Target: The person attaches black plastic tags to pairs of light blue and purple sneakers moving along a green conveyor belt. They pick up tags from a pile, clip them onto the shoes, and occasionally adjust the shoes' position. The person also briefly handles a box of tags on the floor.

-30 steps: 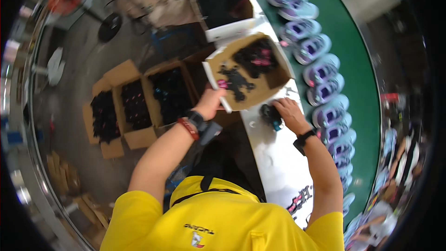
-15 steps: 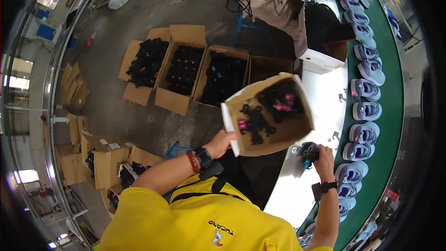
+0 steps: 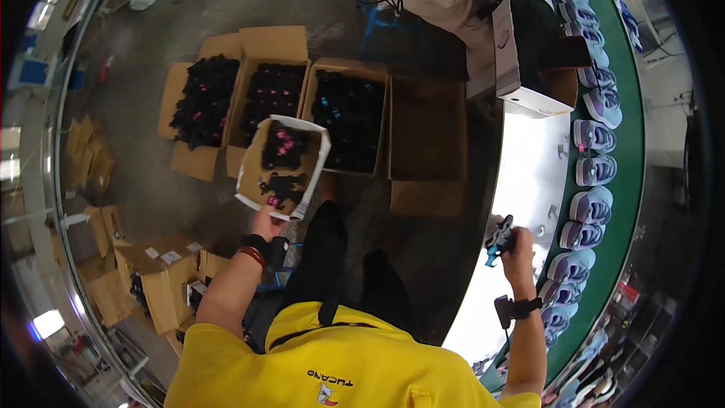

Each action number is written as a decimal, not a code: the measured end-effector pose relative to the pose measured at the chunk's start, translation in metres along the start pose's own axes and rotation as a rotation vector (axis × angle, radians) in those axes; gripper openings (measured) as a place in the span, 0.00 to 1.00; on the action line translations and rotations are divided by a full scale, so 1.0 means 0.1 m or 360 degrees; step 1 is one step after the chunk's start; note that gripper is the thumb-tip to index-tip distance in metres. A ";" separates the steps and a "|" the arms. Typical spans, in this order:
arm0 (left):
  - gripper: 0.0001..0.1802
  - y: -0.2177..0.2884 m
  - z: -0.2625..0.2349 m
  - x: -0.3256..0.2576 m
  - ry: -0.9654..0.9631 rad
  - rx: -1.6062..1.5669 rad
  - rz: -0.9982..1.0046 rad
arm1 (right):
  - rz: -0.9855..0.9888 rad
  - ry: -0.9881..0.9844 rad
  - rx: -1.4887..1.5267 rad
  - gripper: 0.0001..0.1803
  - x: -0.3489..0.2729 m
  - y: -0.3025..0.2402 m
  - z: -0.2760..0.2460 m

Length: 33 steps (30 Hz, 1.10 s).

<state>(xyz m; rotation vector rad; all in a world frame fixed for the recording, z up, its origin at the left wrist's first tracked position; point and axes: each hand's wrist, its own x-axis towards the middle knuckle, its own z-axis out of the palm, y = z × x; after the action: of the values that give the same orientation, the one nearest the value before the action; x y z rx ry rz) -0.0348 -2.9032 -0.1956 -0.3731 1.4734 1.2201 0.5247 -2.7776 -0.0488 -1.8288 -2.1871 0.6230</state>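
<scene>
My left hand (image 3: pixel 266 225) grips the near edge of a small open cardboard box (image 3: pixel 255 157) with pale outer walls. Two clusters of small black hook-like pieces lie in it: the far one (image 3: pixel 282 148) with pink tags, the near one (image 3: pixel 284 187) beside a pink tag. Over the shiny metal worktop (image 3: pixel 529 153), my right hand (image 3: pixel 518 257) is closed on a small bunch of black pieces (image 3: pixel 500 234) with a bright blue part hanging below. Their exact kind is hard to make out. Fingers partly hide the bunch.
Larger cartons of black pieces (image 3: pixel 204 98) stand on the floor ahead, alongside a carton (image 3: pixel 427 128) with nothing visible inside. Paired lilac shoes (image 3: pixel 593 205) line a green conveyor (image 3: pixel 630 181) at right. A seated person (image 3: pixel 445 0) works beyond a white box (image 3: pixel 540 102).
My left hand has swung the small box leftward, away from the worktop, to in front of the larger cartons. My right hand keeps the bunch over the worktop. The view has shifted slightly.
</scene>
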 end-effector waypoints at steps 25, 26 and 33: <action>0.18 0.94 -1.00 4.05 0.0189 -0.0378 -0.0003 | 0.0409 -0.0966 0.0043 0.16 2.28 -1.86 5.81; 0.18 0.97 -0.73 3.99 0.0208 -0.0331 -0.0007 | 0.0416 -0.0962 0.0030 0.15 2.28 -1.83 5.99; 0.20 0.73 -0.85 4.05 0.0006 -0.0054 0.0134 | 0.0113 -0.0860 -0.0253 0.08 2.29 -1.73 6.57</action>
<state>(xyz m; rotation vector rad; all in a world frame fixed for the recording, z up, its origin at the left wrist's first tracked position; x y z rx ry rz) -0.2666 -2.7881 -0.5271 -0.3397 1.4859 1.3133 0.0443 -2.6938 -0.5741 -2.0032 -2.5703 1.0955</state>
